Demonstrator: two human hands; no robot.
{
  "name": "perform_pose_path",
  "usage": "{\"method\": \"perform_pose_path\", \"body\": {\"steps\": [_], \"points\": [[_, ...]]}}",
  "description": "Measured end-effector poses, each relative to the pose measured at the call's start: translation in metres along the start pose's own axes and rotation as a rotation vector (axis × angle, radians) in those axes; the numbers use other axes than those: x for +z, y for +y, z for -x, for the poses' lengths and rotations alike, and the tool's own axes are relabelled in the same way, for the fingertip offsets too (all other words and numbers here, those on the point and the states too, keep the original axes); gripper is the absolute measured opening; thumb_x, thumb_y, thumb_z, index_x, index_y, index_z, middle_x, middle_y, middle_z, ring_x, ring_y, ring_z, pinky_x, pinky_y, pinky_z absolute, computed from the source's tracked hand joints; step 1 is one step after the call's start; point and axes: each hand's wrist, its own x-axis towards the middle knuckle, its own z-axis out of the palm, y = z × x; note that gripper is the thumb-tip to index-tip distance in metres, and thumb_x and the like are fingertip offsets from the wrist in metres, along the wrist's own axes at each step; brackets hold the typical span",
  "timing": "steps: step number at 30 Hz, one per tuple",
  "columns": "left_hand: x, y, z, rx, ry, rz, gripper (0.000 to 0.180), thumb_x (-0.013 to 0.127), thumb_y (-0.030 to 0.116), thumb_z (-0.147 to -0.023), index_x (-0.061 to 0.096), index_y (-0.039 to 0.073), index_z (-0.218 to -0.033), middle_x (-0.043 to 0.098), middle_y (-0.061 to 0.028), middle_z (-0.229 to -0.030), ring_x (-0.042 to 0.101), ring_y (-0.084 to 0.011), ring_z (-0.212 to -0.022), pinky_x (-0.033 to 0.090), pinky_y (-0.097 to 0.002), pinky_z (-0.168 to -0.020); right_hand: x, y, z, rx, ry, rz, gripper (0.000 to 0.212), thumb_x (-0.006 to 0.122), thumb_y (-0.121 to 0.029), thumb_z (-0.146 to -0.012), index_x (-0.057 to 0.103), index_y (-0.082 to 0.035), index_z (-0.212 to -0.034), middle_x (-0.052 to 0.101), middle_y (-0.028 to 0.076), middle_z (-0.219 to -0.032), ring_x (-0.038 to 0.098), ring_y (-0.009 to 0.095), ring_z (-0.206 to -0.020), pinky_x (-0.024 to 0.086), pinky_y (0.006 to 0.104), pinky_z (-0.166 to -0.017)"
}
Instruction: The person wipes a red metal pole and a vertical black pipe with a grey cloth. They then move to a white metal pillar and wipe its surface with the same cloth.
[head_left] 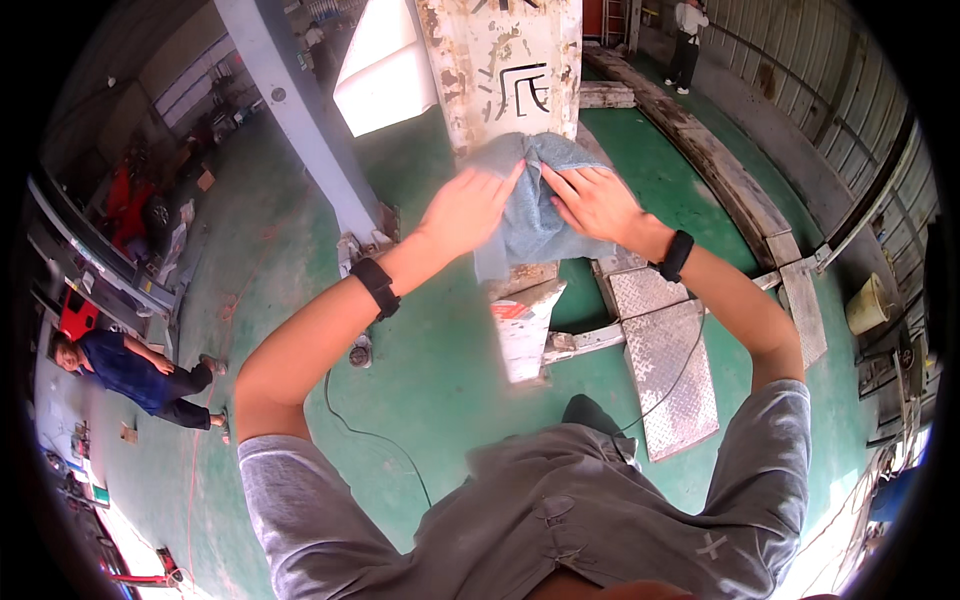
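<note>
A grey-blue cloth (pixel 545 215) hangs in folds in front of a worn white lift post (pixel 505 60) with rust patches and dark markings. My left hand (pixel 475 205) grips the cloth's upper left part, fingers pointing up toward its middle. From the other side my right hand (pixel 595 203) holds it, fingertips close to those of the left. Both hands are closed on the fabric, with the thumbs partly hidden in its folds. Whether the cloth touches the post behind it, I cannot tell. Black bands circle both my wrists, and a thin cable runs down from each.
Below the cloth stands a white bracket-like piece (pixel 527 330) beside a metal tread-plate ramp (pixel 670 375). A blue-grey pillar (pixel 310 120) rises at the left. One person (pixel 145 370) is at the far left, another (pixel 688 40) at the far right back. A pale bucket (pixel 868 305) sits by the right wall.
</note>
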Motion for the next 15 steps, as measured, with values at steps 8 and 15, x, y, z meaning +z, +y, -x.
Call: {"method": "perform_pose_path", "body": {"steps": [8,15], "points": [[-0.037,-0.044,-0.047,-0.004,0.184,-0.168,0.049,0.052,0.024,-0.08,0.047,0.002,-0.123,0.057,-0.0066,-0.085,0.052,-0.0195,-0.086,0.037,-0.032,-0.084,-0.038,0.039,-0.029,-0.125,0.058,0.118,0.058,0.054,-0.012,-0.073,0.038,-0.005,-0.129,0.055,0.008,-0.105,0.054,0.023,-0.095,0.043,0.0333,-0.085],[-0.146,-0.141,-0.126,-0.268,0.463,-0.323,0.044,0.05,0.019,-0.081,0.046,-0.005,-0.118,0.053,-0.0216,-0.094,0.051,-0.035,-0.091,0.039,-0.0421,-0.083,-0.134,0.091,-0.173,-0.169,0.705,0.245,0.043,0.048,-0.018,-0.078,0.044,0.004,-0.116,0.054,0.019,-0.102,0.053,0.031,-0.096,0.041,0.0385,-0.085]]}}
